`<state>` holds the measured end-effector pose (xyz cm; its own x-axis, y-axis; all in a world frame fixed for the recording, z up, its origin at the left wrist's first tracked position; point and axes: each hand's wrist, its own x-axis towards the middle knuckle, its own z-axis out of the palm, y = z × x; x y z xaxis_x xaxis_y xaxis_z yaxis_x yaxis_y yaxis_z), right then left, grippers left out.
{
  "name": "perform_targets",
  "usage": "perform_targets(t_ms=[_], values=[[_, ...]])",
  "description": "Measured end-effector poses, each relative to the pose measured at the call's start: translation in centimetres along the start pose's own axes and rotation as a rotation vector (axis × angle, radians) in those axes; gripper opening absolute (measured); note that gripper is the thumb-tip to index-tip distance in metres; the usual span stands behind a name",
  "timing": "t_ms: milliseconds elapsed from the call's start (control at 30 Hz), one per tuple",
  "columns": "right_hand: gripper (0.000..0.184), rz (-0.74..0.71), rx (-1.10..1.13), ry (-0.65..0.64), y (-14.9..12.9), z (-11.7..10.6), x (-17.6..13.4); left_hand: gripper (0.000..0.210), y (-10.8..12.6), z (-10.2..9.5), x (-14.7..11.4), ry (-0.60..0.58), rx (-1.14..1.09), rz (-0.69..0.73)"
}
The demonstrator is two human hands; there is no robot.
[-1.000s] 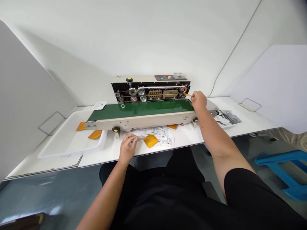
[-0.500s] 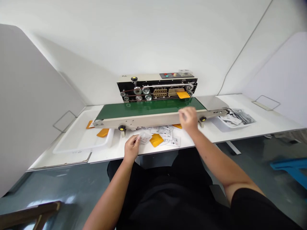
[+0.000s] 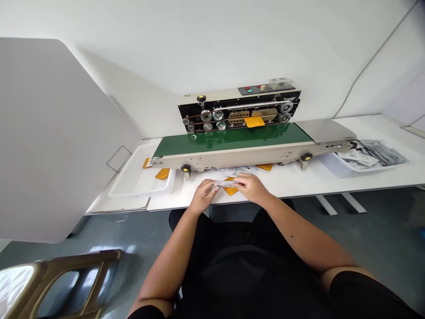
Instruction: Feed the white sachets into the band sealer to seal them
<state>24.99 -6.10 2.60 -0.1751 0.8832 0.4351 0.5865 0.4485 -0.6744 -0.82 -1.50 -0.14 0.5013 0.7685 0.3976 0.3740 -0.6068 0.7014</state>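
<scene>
My left hand point(image 3: 202, 196) and my right hand point(image 3: 253, 188) pinch opposite ends of a small whitish packet point(image 3: 224, 183), held nearly edge-on at the front of the table. Just behind and below it lies an orange packet point(image 3: 230, 191). White printed packets point(image 3: 237, 171) and another orange packet point(image 3: 264, 167) are partly hidden under the conveyor. A band sealing machine point(image 3: 239, 110) with a green belt point(image 3: 229, 142) stands behind my hands. One more orange packet point(image 3: 254, 122) sticks out of its sealing section, above the belt.
A white tray point(image 3: 114, 191) at the left holds orange packets point(image 3: 162, 173). At the right, a white bin point(image 3: 341, 169) is filled with grey and white packets point(image 3: 373, 153). Black knobs point(image 3: 186, 168) jut from the conveyor's front. A brown chair point(image 3: 89, 257) stands at lower left.
My right hand has come down from the conveyor's front edge to the packet in my left hand. The orange packet in the sealer has moved left along it. The view has shifted.
</scene>
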Motion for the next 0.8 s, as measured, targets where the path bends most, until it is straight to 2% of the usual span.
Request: perform_targets(t_ms=[67, 167, 233, 300, 400, 467, 533, 633, 800], values=[[0.024, 0.058, 0.048, 0.057, 0.6, -3.1, 0.2, 0.056, 0.0, 0.4, 0.3, -0.080, 0.124, 0.111], [0.025, 0.238, 0.132, 0.354, 2.4, -9.2, 0.9, 0.083, 0.1, 1.4, 0.5, -0.257, 0.304, 0.212], [0.027, 0.319, 0.192, 0.569, 4.0, -13.7, 1.8, 0.084, 0.0, 1.9, 0.5, -0.319, 0.372, 0.248], [0.032, 0.362, 0.222, 0.747, 5.6, -18.0, 2.9, 0.078, 0.0, 2.2, 0.4, -0.326, 0.398, 0.269], [0.029, 0.443, 0.175, 0.906, 7.5, -22.6, 4.9, 0.067, 0.2, 2.0, 0.4, -0.286, 0.394, 0.267], [0.022, 0.537, 0.169, 0.904, 8.3, -24.1, 6.5, 0.057, 0.4, 1.7, 0.4, -0.255, 0.368, 0.257], [0.017, 0.642, 0.236, 0.855, 8.8, -24.4, 8.2, 0.047, 0.5, 1.5, 0.5, -0.228, 0.323, 0.251], [0.015, 0.759, 0.406, 0.795, 9.0, -23.6, 10.7, 0.035, 0.4, 1.1, 0.5, -0.157, 0.203, 0.229], [0.021, 0.788, 0.589, 0.705, 9.2, -22.1, 12.7, 0.041, -0.2, 0.2, 0.6, 0.065, -0.025, 0.043]])
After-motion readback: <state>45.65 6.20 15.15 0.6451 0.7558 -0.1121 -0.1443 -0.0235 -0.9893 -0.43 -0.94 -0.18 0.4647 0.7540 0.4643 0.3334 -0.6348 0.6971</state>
